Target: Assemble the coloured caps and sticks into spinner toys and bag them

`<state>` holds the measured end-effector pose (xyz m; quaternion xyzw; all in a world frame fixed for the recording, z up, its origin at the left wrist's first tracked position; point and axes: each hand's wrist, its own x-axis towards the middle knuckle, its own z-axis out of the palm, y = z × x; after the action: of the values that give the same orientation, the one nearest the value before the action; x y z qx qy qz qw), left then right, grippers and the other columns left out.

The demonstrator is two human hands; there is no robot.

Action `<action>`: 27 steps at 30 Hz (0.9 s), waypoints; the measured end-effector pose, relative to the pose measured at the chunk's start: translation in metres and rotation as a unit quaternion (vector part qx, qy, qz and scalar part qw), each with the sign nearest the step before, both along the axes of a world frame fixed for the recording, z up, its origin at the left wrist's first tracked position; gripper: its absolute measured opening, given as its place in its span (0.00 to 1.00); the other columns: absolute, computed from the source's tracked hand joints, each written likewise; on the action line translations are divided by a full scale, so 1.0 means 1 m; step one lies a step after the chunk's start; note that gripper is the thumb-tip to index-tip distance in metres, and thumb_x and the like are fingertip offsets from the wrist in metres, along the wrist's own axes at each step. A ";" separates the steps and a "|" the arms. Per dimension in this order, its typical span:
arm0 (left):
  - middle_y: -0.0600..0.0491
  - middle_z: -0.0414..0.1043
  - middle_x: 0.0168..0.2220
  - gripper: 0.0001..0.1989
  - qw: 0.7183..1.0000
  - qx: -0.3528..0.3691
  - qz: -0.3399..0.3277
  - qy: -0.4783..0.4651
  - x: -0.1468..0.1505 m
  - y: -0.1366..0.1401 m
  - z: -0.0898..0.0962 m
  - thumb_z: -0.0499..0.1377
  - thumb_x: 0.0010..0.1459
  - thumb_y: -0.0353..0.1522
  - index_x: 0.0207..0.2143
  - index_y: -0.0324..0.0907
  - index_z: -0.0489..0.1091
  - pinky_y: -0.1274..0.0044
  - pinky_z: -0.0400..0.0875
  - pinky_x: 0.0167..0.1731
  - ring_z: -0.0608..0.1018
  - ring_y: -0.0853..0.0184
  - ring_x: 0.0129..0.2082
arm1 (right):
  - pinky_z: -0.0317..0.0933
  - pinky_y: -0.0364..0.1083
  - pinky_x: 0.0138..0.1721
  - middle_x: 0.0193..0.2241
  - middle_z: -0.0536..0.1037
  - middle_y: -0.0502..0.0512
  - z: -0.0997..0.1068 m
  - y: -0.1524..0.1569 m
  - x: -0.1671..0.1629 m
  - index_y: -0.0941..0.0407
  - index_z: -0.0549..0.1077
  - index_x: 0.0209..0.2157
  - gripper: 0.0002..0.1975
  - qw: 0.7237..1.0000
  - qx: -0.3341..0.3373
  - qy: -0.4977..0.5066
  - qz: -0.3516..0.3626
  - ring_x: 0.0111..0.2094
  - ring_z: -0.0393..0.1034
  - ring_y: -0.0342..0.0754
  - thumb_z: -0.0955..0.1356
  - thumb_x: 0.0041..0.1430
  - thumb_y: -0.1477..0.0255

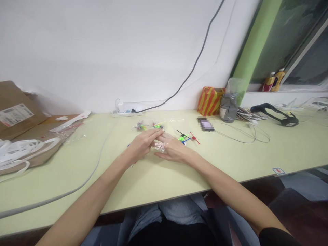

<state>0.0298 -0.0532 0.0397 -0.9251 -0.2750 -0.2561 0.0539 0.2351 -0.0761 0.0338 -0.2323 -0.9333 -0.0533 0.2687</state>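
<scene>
My left hand point(144, 142) and my right hand point(174, 147) meet above the table, the left fingers overlapping the right ones. Between them is a small crinkled clear plastic bag point(160, 147), gripped by closed fingers; its contents are hidden. Just right of my right hand lie thin plastic pieces with round middles: a red piece point(194, 138), a green piece point(182, 139), a blue one and a black one. Beyond my fingers sit two small clusters of similar coloured pieces point(140, 126), seemingly in clear wrapping. A bit of blue shows beside my left hand.
A power strip point(125, 113) stands against the wall with a black cable rising from it. On the left are a cardboard box point(17, 111) and white straps point(19, 152). To the right lie a phone point(206, 124), a striped bag point(208, 101) and a black headband-like frame point(276, 114).
</scene>
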 end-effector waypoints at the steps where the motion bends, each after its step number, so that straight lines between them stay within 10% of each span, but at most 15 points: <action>1: 0.44 0.64 0.64 0.37 1.000 0.000 -0.010 0.003 0.000 0.000 0.001 0.48 0.53 0.16 0.65 0.43 0.60 0.62 0.65 0.62 0.67 0.58 0.64 | 0.57 0.61 0.62 0.56 0.71 0.64 -0.001 0.000 0.000 0.55 0.73 0.55 0.17 1.000 0.005 -0.005 -0.012 0.61 0.60 0.58 0.67 0.66 0.66; 9: 0.47 0.53 0.70 0.46 0.998 0.002 0.029 0.061 -0.019 0.009 0.011 0.60 0.54 0.29 0.72 0.47 0.43 0.55 0.42 0.69 0.55 0.52 0.70 | 0.49 0.62 0.66 0.62 0.67 0.58 0.008 -0.005 0.000 0.50 0.72 0.57 0.18 0.996 0.064 -0.069 0.005 0.67 0.52 0.58 0.65 0.68 0.67; 18: 0.46 0.56 0.68 0.43 0.997 -0.010 0.024 0.072 -0.014 0.005 0.007 0.58 0.55 0.29 0.71 0.47 0.45 0.55 0.39 0.69 0.57 0.52 0.69 | 0.50 0.59 0.67 0.61 0.70 0.56 0.006 0.000 -0.003 0.51 0.73 0.55 0.18 0.995 0.067 -0.058 0.038 0.66 0.54 0.54 0.66 0.65 0.76; 27: 0.44 0.67 0.58 0.41 0.994 0.008 0.103 -0.021 -0.025 0.016 0.005 0.60 0.54 0.32 0.68 0.45 0.48 0.58 0.58 0.61 0.68 0.51 0.60 | 0.61 0.55 0.54 0.48 0.77 0.59 0.015 0.027 0.040 0.54 0.77 0.47 0.11 0.990 0.018 0.112 -0.086 0.52 0.67 0.53 0.70 0.64 0.69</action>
<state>0.0047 -0.0370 0.0443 -0.8858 -0.3678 -0.2710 0.0814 0.2749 -0.0490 0.0486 -0.3109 -0.8728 -0.0668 0.3702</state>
